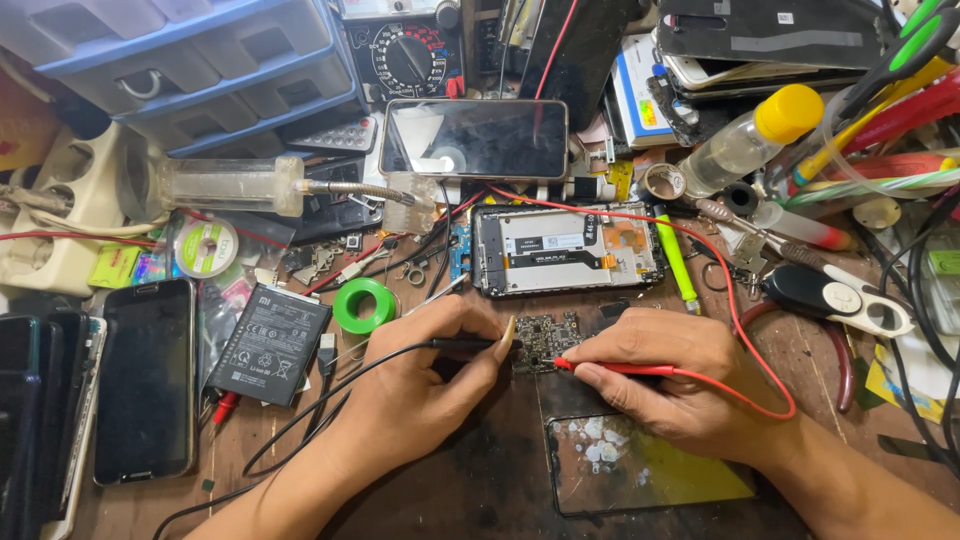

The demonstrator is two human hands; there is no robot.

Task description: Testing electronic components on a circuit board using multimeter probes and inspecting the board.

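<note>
1. Pinching a black probe [462, 344] between thumb and fingers, the left hand [420, 385] rests low on the wooden bench [800, 350], its tip laid against the left edge of a small dark circuit board [545, 342].
2. The right hand [665, 385] is closed the same way on a red probe [610, 369], whose tip touches the board's lower right corner; the board lies flat between the two hands.
3. The red lead [740, 320] loops off to the right and back up across the bench; the black lead [300, 420] trails down to the left.
4. Just above the board lies an opened phone frame [565, 250], its insides showing, and above that a phone [475, 138] with a dark screen.
5. A blue and grey drawer unit [190, 60] stands at the upper left; what its drawers hold cannot be seen.
6. Around the hands: a loose battery [268, 345], a green tape roll [363, 305], a glass panel [640, 470] under the right wrist, a yellow-capped bottle [750, 140], and a meter dial [405, 55] at the back.
</note>
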